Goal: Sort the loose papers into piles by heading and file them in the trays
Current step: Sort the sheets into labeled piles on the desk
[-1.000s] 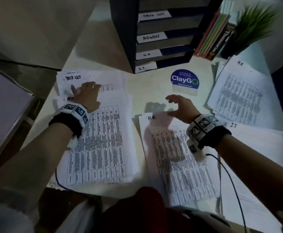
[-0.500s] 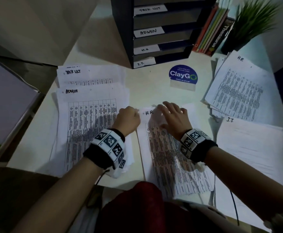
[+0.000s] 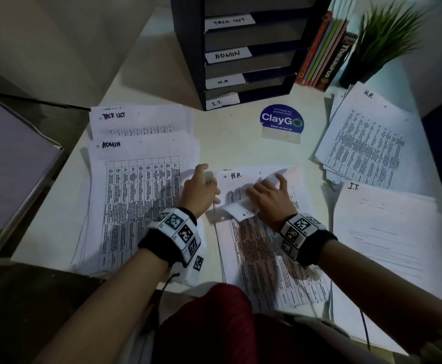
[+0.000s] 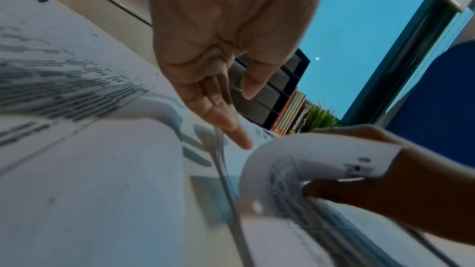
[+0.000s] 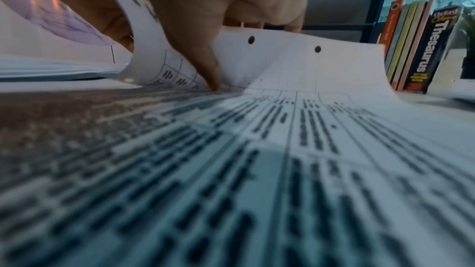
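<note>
Both hands work the top sheet of the middle H.R. pile on the pale tabletop (image 3: 240, 151).

Head view: the right hand (image 3: 268, 199) curls the top edge of the white printed H.R. sheet (image 3: 237, 210) back toward the person, fingers gripping it; the left hand (image 3: 200, 191) sits at the pile's left corner. The black labelled tray rack (image 3: 243, 53) stands behind. Left wrist view: the left hand's fingers (image 4: 231, 127) hang loosely, touching the sheet edges, holding nothing. Right wrist view: the right hand's thumb (image 5: 205, 64) presses the curled sheet down.

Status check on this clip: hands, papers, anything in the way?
Right hand curling back top H.R. sheet. Left hand at H.R. pile left edge, fingers extended. Trays not yet filled; nothing blocking.
</note>
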